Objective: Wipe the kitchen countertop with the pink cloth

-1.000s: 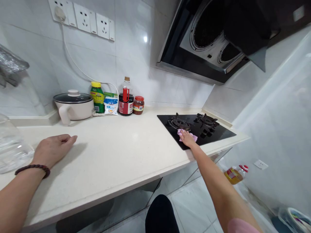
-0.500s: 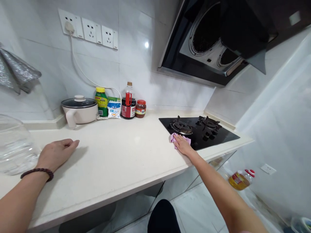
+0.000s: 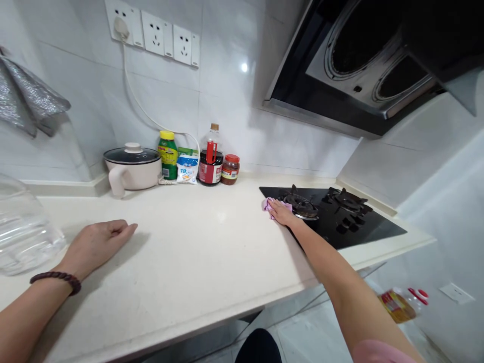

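— How is the right arm held?
— Stretched almost straight, forward and to the right. The right hand (image 3: 282,213) lies palm down, flat on a pink cloth (image 3: 268,205). Its fingers rest over the cloth and are not clenched around it.
— Where is the cloth?
— Under that hand's fingertips, at the left edge of the black hob (image 3: 363,229), where it meets the worktop (image 3: 196,252). A burner (image 3: 302,206) sits just right of the hand.
— And the left hand?
— The left hand (image 3: 96,243) rests palm down on the worktop, well apart from the right, with fingers loosely curled and holding nothing. A bead bracelet (image 3: 56,278) circles the wrist. A clear plastic jug (image 3: 22,227) lies just left of it, and a lidded pot (image 3: 132,169) stands beyond it by the wall.
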A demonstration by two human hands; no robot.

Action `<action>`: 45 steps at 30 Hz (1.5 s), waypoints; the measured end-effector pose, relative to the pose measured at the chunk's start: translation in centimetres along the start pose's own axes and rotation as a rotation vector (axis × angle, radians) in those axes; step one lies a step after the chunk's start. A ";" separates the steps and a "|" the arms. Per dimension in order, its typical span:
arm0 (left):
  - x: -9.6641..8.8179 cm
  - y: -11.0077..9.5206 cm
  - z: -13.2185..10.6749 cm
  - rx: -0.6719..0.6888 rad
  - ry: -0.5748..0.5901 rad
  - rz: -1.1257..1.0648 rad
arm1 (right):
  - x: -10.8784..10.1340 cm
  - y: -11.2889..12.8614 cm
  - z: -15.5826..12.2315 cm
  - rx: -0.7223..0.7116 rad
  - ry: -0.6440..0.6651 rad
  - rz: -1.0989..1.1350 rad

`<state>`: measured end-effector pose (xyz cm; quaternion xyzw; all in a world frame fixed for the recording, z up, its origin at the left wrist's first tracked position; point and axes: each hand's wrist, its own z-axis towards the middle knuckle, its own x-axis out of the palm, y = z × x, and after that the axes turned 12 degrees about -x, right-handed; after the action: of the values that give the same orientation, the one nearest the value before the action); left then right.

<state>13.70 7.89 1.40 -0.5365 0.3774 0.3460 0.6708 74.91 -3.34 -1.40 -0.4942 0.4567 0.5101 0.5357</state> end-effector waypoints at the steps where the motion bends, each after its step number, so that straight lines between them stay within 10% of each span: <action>1: 0.1 0.1 0.1 0.000 0.004 0.001 | 0.1 -0.4 1.2 0.002 0.002 -0.006; 18: 0.8 0.9 0.0 -0.046 0.018 -0.025 | 1.2 -5.0 14.2 0.084 -0.072 -0.075; 45: -1.9 -0.6 -0.3 0.018 -0.071 -0.038 | -0.1 6.6 3.1 0.143 -0.020 -0.037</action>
<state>13.23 7.33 3.32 -0.5250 0.3462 0.3485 0.6950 68.31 -0.33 -1.44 -0.4579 0.4774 0.4713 0.5833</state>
